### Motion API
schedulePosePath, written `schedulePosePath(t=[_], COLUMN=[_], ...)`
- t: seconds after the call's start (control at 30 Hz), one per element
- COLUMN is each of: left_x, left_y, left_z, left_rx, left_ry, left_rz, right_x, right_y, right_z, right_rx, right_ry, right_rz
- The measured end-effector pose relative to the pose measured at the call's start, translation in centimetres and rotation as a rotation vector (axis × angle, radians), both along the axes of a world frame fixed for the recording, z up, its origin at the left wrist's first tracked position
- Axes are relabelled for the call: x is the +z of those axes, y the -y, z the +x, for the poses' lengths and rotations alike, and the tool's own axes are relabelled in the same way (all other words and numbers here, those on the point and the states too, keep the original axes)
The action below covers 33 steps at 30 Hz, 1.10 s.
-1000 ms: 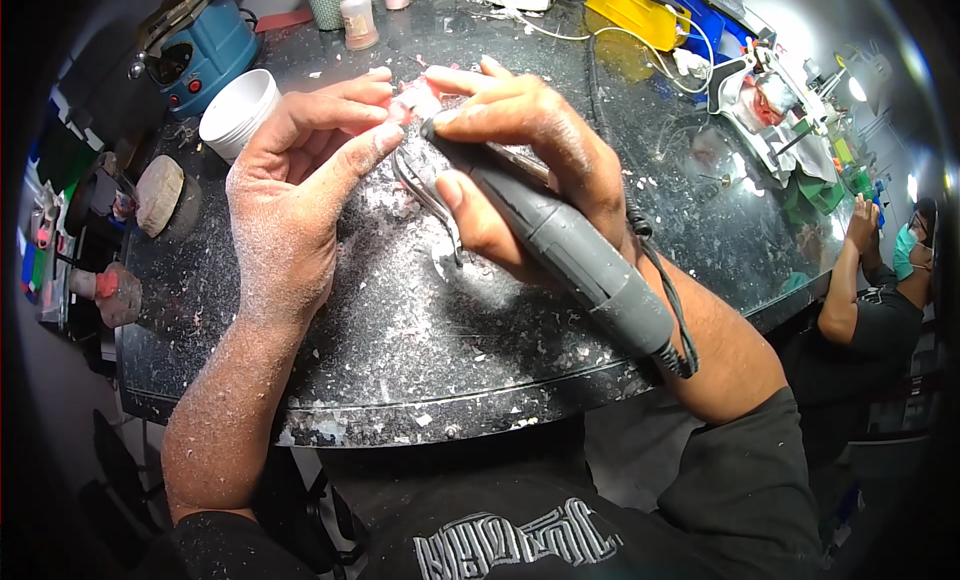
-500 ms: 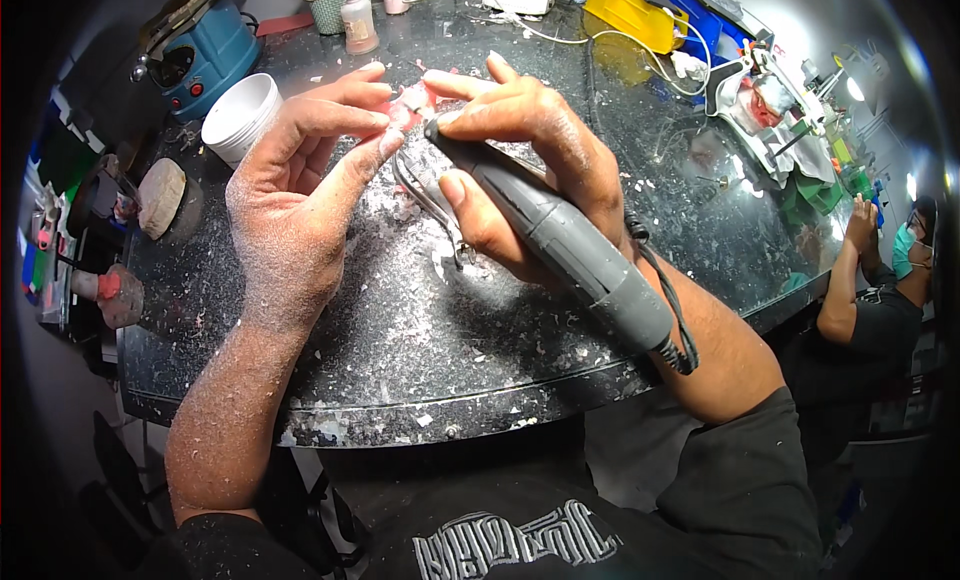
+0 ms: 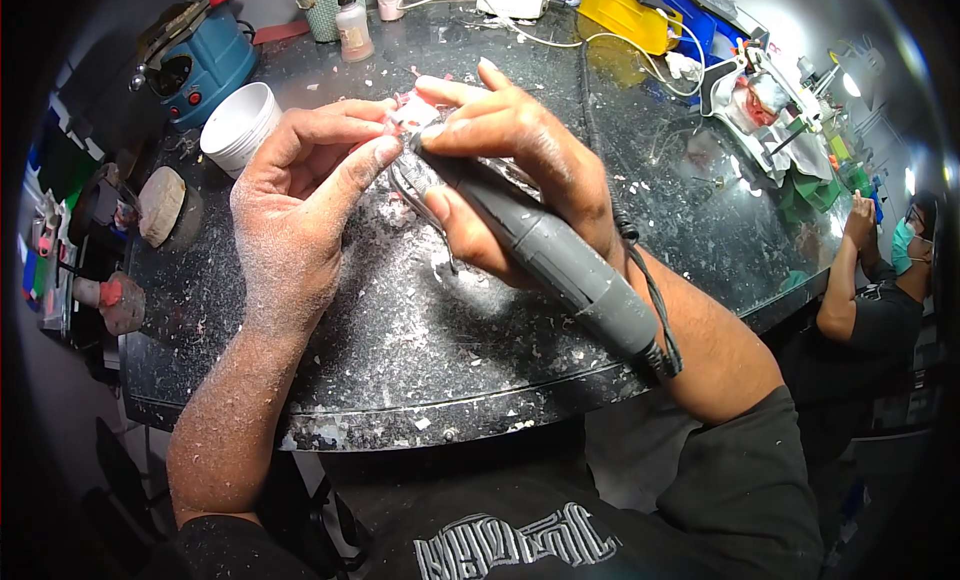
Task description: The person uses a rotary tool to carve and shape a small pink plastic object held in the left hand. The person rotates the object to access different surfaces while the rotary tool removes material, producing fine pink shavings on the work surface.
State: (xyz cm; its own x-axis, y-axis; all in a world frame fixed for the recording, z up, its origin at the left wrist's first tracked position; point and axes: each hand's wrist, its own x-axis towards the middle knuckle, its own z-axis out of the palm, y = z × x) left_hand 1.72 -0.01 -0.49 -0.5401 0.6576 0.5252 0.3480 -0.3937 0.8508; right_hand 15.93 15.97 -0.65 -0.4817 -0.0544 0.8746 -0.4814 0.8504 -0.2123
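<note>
My left hand (image 3: 295, 210), coated in pale dust, pinches a small pink-and-white piece (image 3: 412, 110) between thumb and fingertips. My right hand (image 3: 535, 170) grips a dark grey rotary handpiece (image 3: 570, 275) with a black cord, its tip against or very near the piece. Some right fingertips reach behind the piece, and the exact contact is hidden. Under both hands, a thin metal instrument (image 3: 420, 205) lies on the speckled dark worktop (image 3: 380, 340), which is strewn with white powder and shavings.
Left: blue machine (image 3: 200, 75), white cups (image 3: 240, 125), beige block (image 3: 160, 205). Back: dropper bottle (image 3: 354, 32), yellow bin (image 3: 622, 15), white cable (image 3: 540, 38). Right: white apparatus with red-and-white model (image 3: 755, 105); beyond it, a masked person (image 3: 870, 305).
My left fingers have drawn closer together on the piece. My right hand and handpiece have shifted slightly left, the tip now nearer the piece and its rear end lower in view.
</note>
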Motion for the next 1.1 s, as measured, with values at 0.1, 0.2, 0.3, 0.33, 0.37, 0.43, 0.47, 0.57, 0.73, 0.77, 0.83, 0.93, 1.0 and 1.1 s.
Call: schedulePosePath(t=[0.1,0.2,0.3,0.33,0.37,0.43,0.47,0.57,0.73,0.77,0.83,0.93,1.0,1.1], left_x=[0.05,-0.13,-0.23,-0.27,-0.30,-0.49,-0.53,-0.48,-0.49,-0.43,-0.45,-0.55,-0.60,-0.59], left_y=[0.06,-0.04,-0.11,-0.11,-0.11,-0.13,-0.09,-0.11,-0.13,-0.11,-0.08,-0.15,-0.12,-0.01], left_z=[0.04,0.10,0.12,0.21,0.29,0.35,0.35,0.43,0.65,0.68,0.78,0.75,0.73,0.68], left_rx=[-0.009,-0.022,-0.036,-0.034,-0.031,-0.068,-0.086,-0.103,-0.125,-0.130,-0.126,-0.138,-0.142,-0.138], left_ry=[0.021,0.063,0.107,0.115,0.123,0.185,0.215,0.212,0.254,0.256,0.269,0.287,0.298,0.307], left_rz=[-0.002,0.009,0.014,0.005,-0.003,0.020,0.032,0.024,0.023,0.027,0.026,0.027,0.021,0.009], right_x=[-0.09,-0.10,-0.11,-0.21,-0.28,-0.08,-0.10,-0.27,-0.31,-0.37,-0.34,-0.27,-0.35,-0.31], right_y=[0.01,0.18,0.33,0.31,0.30,0.47,0.49,0.47,0.46,0.48,0.48,0.43,0.39,0.40], right_z=[-0.11,-0.08,-0.15,-0.22,-0.25,-0.01,-0.09,-0.22,-0.14,-0.18,-0.15,-0.05,-0.13,-0.16], right_rx=[-0.008,-0.007,-0.001,-0.002,-0.003,0.005,0.001,-0.014,0.006,0.004,0.003,0.006,0.004,0.003], right_ry=[-0.019,-0.015,-0.027,-0.030,-0.033,-0.009,-0.020,-0.046,-0.012,-0.017,-0.016,-0.008,-0.015,-0.019], right_rz=[-0.006,-0.007,0.001,-0.001,-0.003,0.005,0.006,0.013,0.021,0.015,0.012,0.023,0.028,0.031])
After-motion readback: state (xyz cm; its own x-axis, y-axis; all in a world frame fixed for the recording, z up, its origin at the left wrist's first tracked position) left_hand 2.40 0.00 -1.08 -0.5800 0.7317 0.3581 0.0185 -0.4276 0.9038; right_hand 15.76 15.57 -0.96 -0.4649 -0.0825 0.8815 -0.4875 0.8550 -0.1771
